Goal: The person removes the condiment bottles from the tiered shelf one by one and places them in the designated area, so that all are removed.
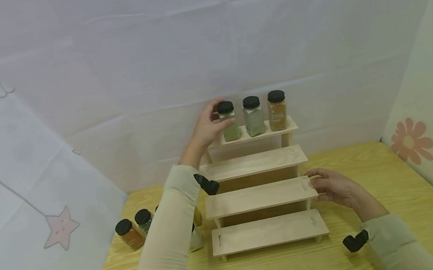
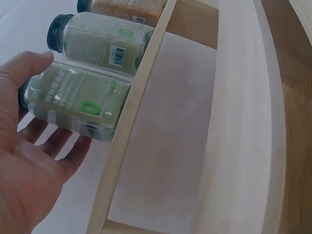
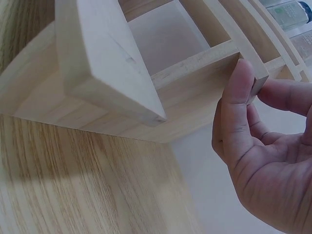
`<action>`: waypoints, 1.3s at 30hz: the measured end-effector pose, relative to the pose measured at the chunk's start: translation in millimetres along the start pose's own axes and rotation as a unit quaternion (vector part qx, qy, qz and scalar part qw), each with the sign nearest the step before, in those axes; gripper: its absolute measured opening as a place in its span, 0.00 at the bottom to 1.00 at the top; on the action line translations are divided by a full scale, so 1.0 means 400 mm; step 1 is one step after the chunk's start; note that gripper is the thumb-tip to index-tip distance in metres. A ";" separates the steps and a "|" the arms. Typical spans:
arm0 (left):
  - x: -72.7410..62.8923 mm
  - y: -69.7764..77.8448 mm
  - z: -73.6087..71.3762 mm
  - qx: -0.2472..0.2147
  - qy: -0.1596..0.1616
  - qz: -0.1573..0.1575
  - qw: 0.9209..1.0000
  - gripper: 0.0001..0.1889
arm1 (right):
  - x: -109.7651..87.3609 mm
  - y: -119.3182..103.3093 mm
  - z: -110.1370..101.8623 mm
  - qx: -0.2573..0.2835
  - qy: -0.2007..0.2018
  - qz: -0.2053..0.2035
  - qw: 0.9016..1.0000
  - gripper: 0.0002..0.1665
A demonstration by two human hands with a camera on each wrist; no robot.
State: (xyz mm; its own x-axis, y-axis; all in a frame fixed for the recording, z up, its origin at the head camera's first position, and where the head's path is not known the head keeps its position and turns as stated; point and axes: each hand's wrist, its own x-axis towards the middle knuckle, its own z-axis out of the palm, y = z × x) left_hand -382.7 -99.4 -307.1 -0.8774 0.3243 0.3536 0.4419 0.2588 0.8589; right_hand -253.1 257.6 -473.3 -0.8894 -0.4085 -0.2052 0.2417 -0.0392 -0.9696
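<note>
My left hand [image 1: 204, 133] holds a square glass spice jar [image 1: 232, 133] of pale green powder with a black lid, at the left end of the top shelf. In the left wrist view, the thumb lies by the lid and the fingers curl round the jar's far side; its base is at the shelf. Beside it stand another pale green spice jar [image 1: 254, 121] and an orange-brown one [image 1: 277, 115]. My right hand [image 1: 337, 187] grips the right end of a lower step of the stepped wooden rack [image 1: 260, 197], thumb and fingers at the board's corner in the right wrist view.
Several more black-lidded jars stand on the wood-grain table left of the rack, such as an orange-red spice jar [image 1: 131, 237]; my left sleeve [image 1: 166, 247] partly hides them. A pale cloth backdrop [image 1: 171, 66] hangs close behind the rack.
</note>
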 end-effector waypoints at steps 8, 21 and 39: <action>0.008 -0.006 0.008 -0.021 0.000 -0.004 1.000 0.36 | 0.001 -0.003 0.001 0.001 -0.001 -0.003 1.000 0.32; -0.010 0.006 -0.007 -0.025 0.013 -0.008 1.000 0.34 | 0.003 0.003 0.004 0.007 -0.004 -0.002 1.000 0.31; -0.169 0.080 -0.099 0.039 -0.009 -0.028 0.999 0.33 | 0.004 0.005 -0.007 0.008 -0.004 -0.001 1.000 0.31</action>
State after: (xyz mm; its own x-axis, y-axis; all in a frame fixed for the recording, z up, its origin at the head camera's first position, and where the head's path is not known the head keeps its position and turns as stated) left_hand -316.7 -148.8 -288.8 -0.8978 0.3238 0.2985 0.4062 0.3467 0.8455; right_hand -255.0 259.6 -475.8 -0.8872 -0.4150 -0.2017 0.2455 -0.0544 -0.9679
